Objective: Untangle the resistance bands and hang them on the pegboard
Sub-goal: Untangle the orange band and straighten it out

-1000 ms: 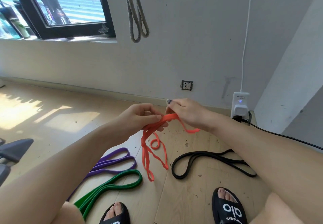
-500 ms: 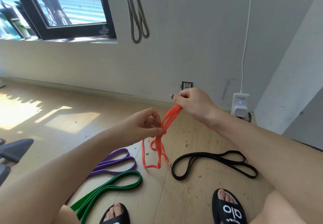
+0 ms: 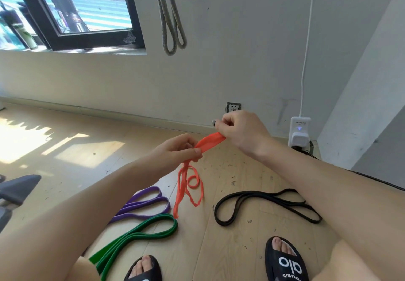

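An orange resistance band stretches between both hands above the wooden floor. My left hand pinches it low, and its twisted loops dangle below that grip to just above the floor. My right hand pinches the upper end, higher and further right. On the floor lie a purple band, a green band and a black band. A grey band hangs on the white wall above. No pegboard is in view.
A window sits at the upper left. A wall socket and a white plug unit with its cable are low on the wall. My sandalled feet are at the bottom. A dark chair part juts in at left.
My right hand has risen up and to the right, pulling the orange band taut from my left hand. The dangling loops have lifted and shortened.
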`<state>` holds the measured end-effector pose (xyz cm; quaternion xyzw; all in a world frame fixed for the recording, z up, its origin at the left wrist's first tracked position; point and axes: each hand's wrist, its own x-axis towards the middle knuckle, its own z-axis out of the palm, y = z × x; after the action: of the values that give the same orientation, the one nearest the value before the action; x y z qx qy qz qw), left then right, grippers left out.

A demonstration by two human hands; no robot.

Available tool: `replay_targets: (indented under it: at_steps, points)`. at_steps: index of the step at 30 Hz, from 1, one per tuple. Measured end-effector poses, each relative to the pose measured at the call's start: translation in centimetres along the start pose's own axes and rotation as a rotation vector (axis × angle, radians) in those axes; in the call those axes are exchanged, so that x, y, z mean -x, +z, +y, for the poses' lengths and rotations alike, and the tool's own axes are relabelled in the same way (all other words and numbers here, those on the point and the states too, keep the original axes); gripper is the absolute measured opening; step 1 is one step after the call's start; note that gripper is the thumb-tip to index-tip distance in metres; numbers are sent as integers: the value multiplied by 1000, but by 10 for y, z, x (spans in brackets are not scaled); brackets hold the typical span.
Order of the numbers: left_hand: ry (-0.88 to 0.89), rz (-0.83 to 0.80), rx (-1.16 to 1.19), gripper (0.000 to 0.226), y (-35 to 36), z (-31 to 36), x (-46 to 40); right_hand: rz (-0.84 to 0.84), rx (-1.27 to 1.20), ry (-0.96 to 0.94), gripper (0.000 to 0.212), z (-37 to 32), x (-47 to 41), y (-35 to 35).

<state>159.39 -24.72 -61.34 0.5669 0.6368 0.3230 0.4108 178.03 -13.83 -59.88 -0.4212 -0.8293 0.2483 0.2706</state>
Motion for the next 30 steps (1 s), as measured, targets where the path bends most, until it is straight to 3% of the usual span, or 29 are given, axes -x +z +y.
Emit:
replay_targets:
  at_steps: [3,6,14,18,23,25,30]
  points:
    - [13,17,147,7,-6,1,0,-14,48,-5,49,4,1,-2]
    - [17,11,140,6,-7,-3,1,-2,79,-29,45,3,0,0]
    - [-107,-97,396,32,-3,2,-2,125,195,-56,50,-6,-3,5]
    - [-176,-120,345,40,4,1,-1,144,-96,-14,57,-11,-5,7]
    - [-53,-111,194,40,2,9,1,86,-376,61,60,-6,-4,3]
    - [-36,-134,215,47,2,10,1,70,-434,90,59,-4,-4,3]
    - [-28,-170,285,29,5,9,2,62,-433,81,56,-5,-2,3]
